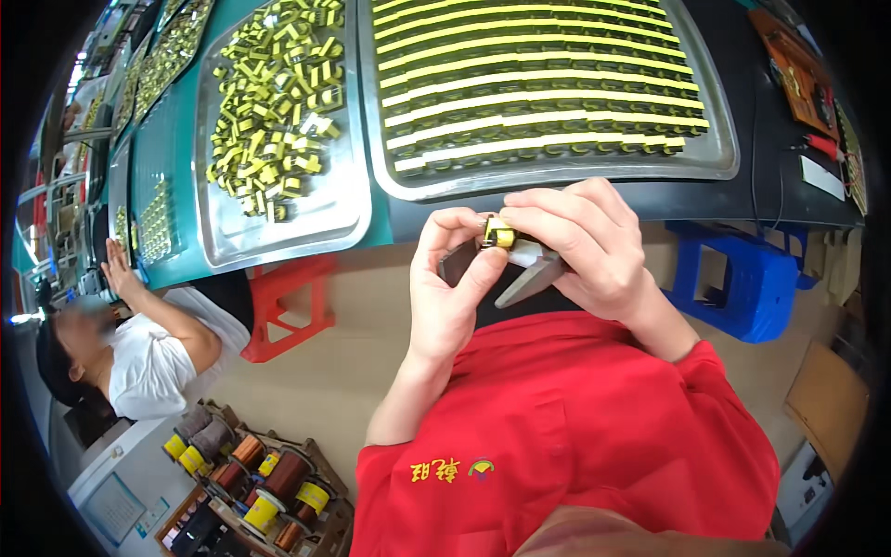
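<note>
Just off the table's near edge, a small transformer (501, 234) with yellow tape and a black body is held up between my two hands. My left hand (444, 288) pinches it from the left with thumb and index finger. My right hand (589, 243) closes on it from the right, its fingertips against the top and side. Below my right fingers shows a grey, flat, wedge-like piece (534, 280); I cannot tell whether that hand holds it. Ahead of my hands, a metal tray (566, 178) carries rows of similar yellow-taped transformers.
To the left, a second metal tray (320, 227) holds a loose heap of transformers. A blue stool (733, 288) stands at right, a red stool (290, 302) at left. A co-worker in a white shirt (158, 362) sits far left. Wire spools (283, 473) stand lower left; a red-handled tool (821, 147) lies right.
</note>
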A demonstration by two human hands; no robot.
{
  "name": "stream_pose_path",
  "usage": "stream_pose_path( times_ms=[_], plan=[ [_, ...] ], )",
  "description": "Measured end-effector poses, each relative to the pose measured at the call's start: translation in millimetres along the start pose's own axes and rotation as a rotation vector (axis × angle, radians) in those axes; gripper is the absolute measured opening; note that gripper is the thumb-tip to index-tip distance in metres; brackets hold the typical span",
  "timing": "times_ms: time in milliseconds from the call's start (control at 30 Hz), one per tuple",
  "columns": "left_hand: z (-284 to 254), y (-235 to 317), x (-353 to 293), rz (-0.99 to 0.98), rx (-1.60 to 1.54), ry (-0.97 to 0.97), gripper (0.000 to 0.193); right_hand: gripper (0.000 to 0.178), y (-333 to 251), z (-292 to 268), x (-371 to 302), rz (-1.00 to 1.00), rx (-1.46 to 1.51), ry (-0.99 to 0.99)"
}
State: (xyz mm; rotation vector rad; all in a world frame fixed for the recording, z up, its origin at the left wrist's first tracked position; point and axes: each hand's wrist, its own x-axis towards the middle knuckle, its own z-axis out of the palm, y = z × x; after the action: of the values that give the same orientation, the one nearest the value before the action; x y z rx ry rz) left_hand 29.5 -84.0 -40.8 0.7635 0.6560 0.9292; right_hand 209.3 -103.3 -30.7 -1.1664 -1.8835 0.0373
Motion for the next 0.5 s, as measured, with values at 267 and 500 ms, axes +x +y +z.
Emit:
stream_pose_path(
  times_ms=[267,500],
  plan=[
    [9.5,1.3,5.0,-0.094,-0.097,-0.063,0.036,0.044,-3.4,-10.1,-5.1,0.277,0.369,-0.001],
    [16.9,0.9,9.7,-0.179,-0.473,-0.022,0.073,0.041,-10.1,0.3,-24.6,0.404,0.583,-0.172]
  ],
)
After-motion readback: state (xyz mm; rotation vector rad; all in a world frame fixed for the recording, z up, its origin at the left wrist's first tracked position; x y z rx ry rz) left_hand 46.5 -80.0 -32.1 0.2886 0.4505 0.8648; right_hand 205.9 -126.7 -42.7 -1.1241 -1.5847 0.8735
